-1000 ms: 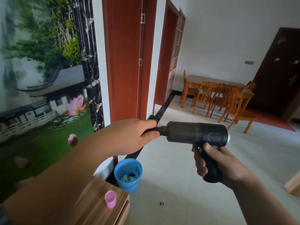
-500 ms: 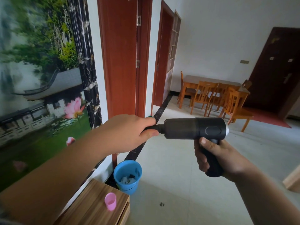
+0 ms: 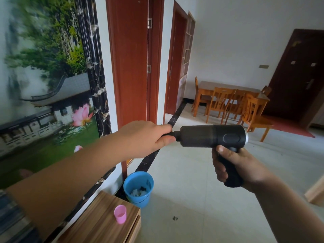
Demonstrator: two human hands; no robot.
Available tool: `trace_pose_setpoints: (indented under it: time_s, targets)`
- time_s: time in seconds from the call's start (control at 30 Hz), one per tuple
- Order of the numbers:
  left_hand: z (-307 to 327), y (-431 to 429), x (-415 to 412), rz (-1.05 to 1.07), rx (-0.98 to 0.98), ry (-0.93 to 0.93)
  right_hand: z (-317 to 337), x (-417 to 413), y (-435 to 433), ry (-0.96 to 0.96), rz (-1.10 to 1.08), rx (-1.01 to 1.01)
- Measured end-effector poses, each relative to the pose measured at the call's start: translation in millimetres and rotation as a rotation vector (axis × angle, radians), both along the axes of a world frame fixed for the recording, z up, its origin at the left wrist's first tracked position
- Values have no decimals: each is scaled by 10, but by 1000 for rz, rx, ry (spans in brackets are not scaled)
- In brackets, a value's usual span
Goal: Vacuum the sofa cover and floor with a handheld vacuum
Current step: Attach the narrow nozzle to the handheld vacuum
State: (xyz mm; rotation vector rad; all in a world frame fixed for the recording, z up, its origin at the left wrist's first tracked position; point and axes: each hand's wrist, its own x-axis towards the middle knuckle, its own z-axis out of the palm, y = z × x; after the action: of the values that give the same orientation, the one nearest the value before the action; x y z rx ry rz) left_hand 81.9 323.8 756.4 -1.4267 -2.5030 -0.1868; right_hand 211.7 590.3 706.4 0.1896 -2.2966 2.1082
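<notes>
A black handheld vacuum [image 3: 210, 135] is held level in mid-air, its barrel pointing left. My right hand [image 3: 233, 165] is wrapped around its pistol grip from below. My left hand [image 3: 147, 137] is closed over the narrow nozzle at the vacuum's front end, which hides most of that nozzle. The pale tiled floor [image 3: 192, 181] lies below, with a small dark speck [image 3: 175, 218] on it. No sofa is in view.
A blue bin [image 3: 138, 188] with scraps stands on the floor by the wall. A pink cup [image 3: 120, 214] sits on a wooden cabinet [image 3: 98, 223] at the lower left. A wooden dining table and chairs [image 3: 231, 104] stand at the far end. Red doors line the left wall.
Both hands and the vacuum stay locked together. They sit slightly higher in view than a second ago, and the green tip seen behind my left hand is now hidden.
</notes>
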Motion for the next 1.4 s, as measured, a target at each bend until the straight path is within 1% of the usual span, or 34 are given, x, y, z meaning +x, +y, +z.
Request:
trace_pose_setpoints:
  time_s: [0.07,0.13,0.2,0.27,0.3,0.37,0.47,0.5,0.53,0.57,0.6,0.63,0.67,0.77,0.8,0.87,0.93,0.97,1.07,1.23,1.3,1.4]
  targets:
    - [-53,6,17,-4,13,199,25,47,-6,-40,6,-65]
    - [-43,9,10,-2,14,333,28,91,-23,-79,7,-131]
    - [-10,11,28,-11,17,349,24,123,-32,-89,-4,-144]
    - [45,31,92,-1,1,266,38,153,-20,-62,-8,-117]
    - [86,48,126,7,-14,179,52,173,-6,-42,-13,-101]
    - [207,79,166,18,-84,-87,83,219,35,-9,-17,-76]
    - [395,57,122,-52,-130,-660,107,287,120,-7,11,-97]
    - [427,36,98,-75,-132,-807,106,306,143,-16,22,-117]
    - [437,19,76,-84,-140,-903,101,319,161,-24,29,-127]
    - [421,10,63,-77,-150,-962,91,327,166,-32,26,-125]
    - [386,11,63,-57,-162,-981,81,333,162,-42,18,-114]
    - [345,31,78,-28,-174,-959,68,335,151,-54,10,-103]
    - [304,52,91,-2,-178,-887,53,337,139,-67,0,-97]
    - [220,102,141,1,-181,-488,16,343,107,-94,-32,-99]
    - [210,109,163,3,-174,-394,7,342,104,-97,-40,-111]
    - [209,112,217,32,-143,-295,-2,347,111,-103,-57,-139]
    - [205,125,262,55,-116,-264,4,358,135,-94,-57,-133]
    - [202,136,275,54,-110,-289,14,364,150,-76,-49,-109]
    - [229,163,275,27,-144,-448,45,392,199,-8,-30,-28]
    - [265,188,257,-6,-175,-782,9,440,311,54,31,-23]
    - [252,226,278,4,-176,-861,-2,464,355,78,47,-8]
    - [247,306,332,14,-192,-920,-13,500,419,99,57,25]
